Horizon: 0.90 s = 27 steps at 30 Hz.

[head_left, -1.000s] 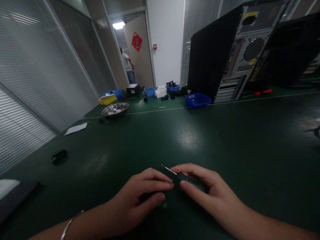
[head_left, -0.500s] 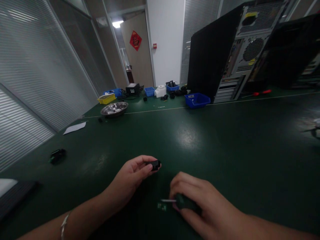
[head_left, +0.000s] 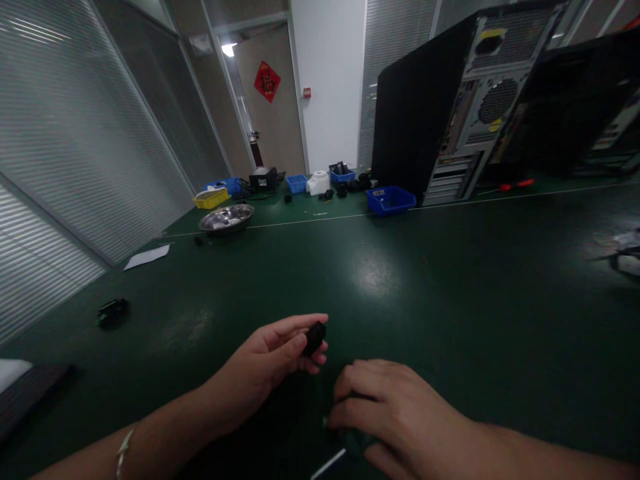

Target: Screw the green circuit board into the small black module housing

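My left hand [head_left: 283, 353] pinches a small black block-like part [head_left: 315, 338] between thumb and fingers, held just above the green table. Close by on its right is my right hand [head_left: 385, 407], curled palm-down around a screwdriver [head_left: 329, 463]. The screwdriver's dark handle is mostly hidden under the palm, and its thin metal shaft points down and left. At my right fingertips a tiny pale-green edge [head_left: 325, 422] shows; the fingers cover the rest of it.
A black part [head_left: 113, 312] lies at the left, near a sheet of paper [head_left: 147, 257]. Farther back stand a metal bowl [head_left: 227, 219], a yellow tray [head_left: 211, 198], a blue bin [head_left: 391, 201] and a large black computer case [head_left: 420, 113].
My right hand has come down over the spot where a small green circuit board lay, and the screwdriver shaft has swung toward me. My left hand has turned the black part.
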### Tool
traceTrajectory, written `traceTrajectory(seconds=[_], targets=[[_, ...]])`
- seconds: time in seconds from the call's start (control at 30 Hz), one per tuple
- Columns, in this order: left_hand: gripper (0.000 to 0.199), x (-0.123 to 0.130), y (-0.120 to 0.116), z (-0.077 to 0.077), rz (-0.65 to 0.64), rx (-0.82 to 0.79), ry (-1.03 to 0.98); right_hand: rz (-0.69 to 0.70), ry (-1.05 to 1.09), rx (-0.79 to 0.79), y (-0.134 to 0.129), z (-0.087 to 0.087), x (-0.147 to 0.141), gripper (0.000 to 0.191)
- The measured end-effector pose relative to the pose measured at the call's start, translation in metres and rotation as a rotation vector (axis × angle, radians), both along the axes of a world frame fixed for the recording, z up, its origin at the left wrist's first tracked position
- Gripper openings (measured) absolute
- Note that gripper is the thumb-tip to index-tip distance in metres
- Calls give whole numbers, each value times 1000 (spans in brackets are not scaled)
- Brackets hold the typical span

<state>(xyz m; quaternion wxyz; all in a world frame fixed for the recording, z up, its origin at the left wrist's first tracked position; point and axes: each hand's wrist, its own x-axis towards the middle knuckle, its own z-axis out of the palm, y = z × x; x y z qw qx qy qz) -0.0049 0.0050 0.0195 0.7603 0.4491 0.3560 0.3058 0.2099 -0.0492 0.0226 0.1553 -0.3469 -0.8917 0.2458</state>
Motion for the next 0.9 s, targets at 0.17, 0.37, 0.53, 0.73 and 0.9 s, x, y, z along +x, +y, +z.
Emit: traceTrajectory(seconds=[0.17, 0.37, 0.53, 0.73, 0.9], targets=[[26, 0, 1, 0, -4, -15, -11, -29, 133, -112, 3, -2, 3, 35], [22, 1, 2, 3, 14, -71, -45, -185, 334, -211, 6, -6, 4, 28], [21, 0, 3, 3, 15, -92, -54, -310, 374, -317, 7, 1, 2, 15], [23, 0, 2, 3, 4, -69, -42, -358, 449, -347, 10, -3, 1, 10], [23, 2, -2, 7, -11, -147, -81, -435, 555, -497, 12, -5, 0, 11]])
